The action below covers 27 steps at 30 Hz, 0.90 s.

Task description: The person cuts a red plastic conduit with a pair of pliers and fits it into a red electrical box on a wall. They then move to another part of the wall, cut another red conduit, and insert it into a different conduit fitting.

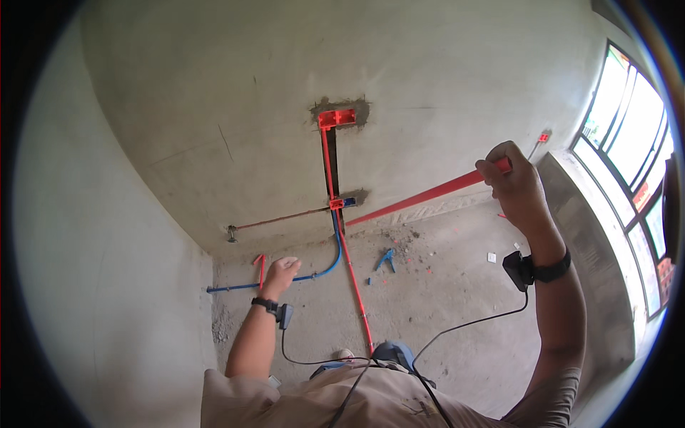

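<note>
My right hand (512,175), raised at the right, is closed round the near end of a long red conduit pipe (435,192). The pipe slants down to the left, its far end close to the foot of the wall by the slot. My left hand (284,272) is lower, over the floor near a blue pipe (307,277), with its fingers curled together; what they hold, if anything, is hidden. A short bent red pipe (261,267) shows just beside that hand. In the wall slot, a red conduit (327,160) runs between a double red box (337,118) and a lower red box (337,204).
A fixed red conduit (353,285) crosses the floor toward me. Blue pipe cutters (387,260) lie on the floor near rubble (407,237). A white square plate (491,257) is further right. A window (628,135) is on the right. Cables (457,327) run from my wrist straps.
</note>
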Motion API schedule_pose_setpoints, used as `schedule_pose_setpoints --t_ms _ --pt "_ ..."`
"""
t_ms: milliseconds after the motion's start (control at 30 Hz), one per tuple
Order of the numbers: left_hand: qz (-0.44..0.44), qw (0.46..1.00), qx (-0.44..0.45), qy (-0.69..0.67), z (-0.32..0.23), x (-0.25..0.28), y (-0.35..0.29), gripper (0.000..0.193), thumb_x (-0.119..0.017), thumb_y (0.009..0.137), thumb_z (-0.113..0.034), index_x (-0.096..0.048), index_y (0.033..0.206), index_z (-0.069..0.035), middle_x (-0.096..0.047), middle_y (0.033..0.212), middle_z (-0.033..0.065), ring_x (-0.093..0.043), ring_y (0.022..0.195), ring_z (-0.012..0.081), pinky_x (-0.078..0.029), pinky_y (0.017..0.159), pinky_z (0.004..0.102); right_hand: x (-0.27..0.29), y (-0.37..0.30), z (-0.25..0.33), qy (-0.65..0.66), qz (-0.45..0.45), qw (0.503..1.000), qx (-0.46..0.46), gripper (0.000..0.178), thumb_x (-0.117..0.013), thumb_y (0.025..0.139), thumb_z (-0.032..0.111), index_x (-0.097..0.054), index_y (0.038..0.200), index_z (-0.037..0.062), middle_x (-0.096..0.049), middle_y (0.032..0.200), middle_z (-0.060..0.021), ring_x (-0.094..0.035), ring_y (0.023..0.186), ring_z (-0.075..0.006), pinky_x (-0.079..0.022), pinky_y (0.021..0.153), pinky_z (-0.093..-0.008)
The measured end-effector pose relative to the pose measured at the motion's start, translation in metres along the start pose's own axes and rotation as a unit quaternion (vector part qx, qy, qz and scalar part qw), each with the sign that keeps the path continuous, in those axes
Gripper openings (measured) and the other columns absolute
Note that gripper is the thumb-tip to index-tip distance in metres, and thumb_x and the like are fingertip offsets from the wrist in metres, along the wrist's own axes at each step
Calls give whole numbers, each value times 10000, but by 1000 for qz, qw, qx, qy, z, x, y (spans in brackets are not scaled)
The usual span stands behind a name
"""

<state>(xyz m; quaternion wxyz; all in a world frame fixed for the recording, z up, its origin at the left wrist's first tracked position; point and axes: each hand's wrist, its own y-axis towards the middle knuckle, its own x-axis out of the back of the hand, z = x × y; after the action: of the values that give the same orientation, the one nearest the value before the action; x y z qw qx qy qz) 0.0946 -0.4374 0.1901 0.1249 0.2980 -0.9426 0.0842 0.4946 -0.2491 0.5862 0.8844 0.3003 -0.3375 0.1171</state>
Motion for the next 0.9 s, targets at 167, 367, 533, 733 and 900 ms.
schedule_pose_setpoints --t_ms 167,367,533,733,900 --pt "38 996 3 76 29 -51 119 360 -678 922 -294 -675 1091 23 -711 891 43 -628 727 103 -514 651 270 -86 126 -40 48 29 997 49 216 -670 920 217 -572 925 24 -538 613 -54 -458 527 -114 -398 517 -299" --pt "17 994 77 72 93 -115 196 394 -655 912 -343 -685 1045 26 -716 953 128 -657 843 240 -530 758 338 -210 270 -91 12 135 984 117 212 -670 922 208 -574 928 19 -571 635 -110 -498 543 -185 -433 551 -323" --pt "-45 986 136 79 115 -132 207 398 -597 924 -357 -691 1015 19 -692 1029 206 -651 985 377 -524 847 409 -296 373 -99 -3 223 961 166 200 -671 921 201 -572 923 26 -625 673 -119 -569 564 -213 -463 565 -322" --pt "-86 984 118 98 138 -148 240 315 -589 931 -294 -694 1026 -13 -697 1049 169 -652 985 344 -518 847 380 -351 437 -97 -28 264 927 265 188 -664 923 181 -569 910 20 -654 699 -116 -593 561 -202 -459 550 -313" --pt "-109 952 -69 278 172 -137 293 267 -594 931 -281 -675 967 -29 -688 951 146 -642 909 353 -509 811 436 -375 464 -70 -19 296 914 276 187 -664 922 172 -567 899 15 -650 697 -119 -587 569 -180 -456 555 -304"
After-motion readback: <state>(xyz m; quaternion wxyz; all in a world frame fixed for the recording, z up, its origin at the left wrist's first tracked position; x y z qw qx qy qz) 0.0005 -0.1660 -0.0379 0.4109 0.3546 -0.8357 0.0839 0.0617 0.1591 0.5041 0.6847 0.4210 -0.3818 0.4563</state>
